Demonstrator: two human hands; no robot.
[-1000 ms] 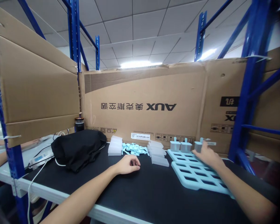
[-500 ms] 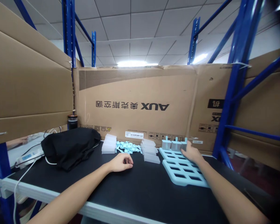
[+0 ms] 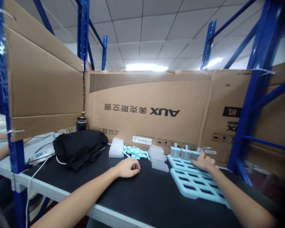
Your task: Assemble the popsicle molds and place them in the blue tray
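Note:
My right hand (image 3: 205, 162) is at the far right end of a row of ice pop moulds, its thumb and forefinger around the third mould (image 3: 195, 155). Two more moulds (image 3: 185, 154), clear with light blue sticks upright, stand beside it in the slots of the far light blue rack (image 3: 180, 163). A second slotted rack (image 3: 189, 190) lies in front, partly covered by my right forearm. My left hand (image 3: 127, 167) rests on the black tabletop with curled fingers and nothing visible in them. Behind it lies a heap of light blue sticks (image 3: 136, 152).
Clear mould cups are piled on both sides of the sticks, a left stack (image 3: 116, 148) and a right stack (image 3: 158, 158). A black cloth bundle (image 3: 79, 148), a dark jar (image 3: 81, 123) and a white power strip (image 3: 41, 155) are left. Cardboard (image 3: 142, 91) and blue posts enclose the table.
The camera view has turned a little to the left, so everything appears shifted right. My right hand stays at the third mould, and my left hand remains resting on the table.

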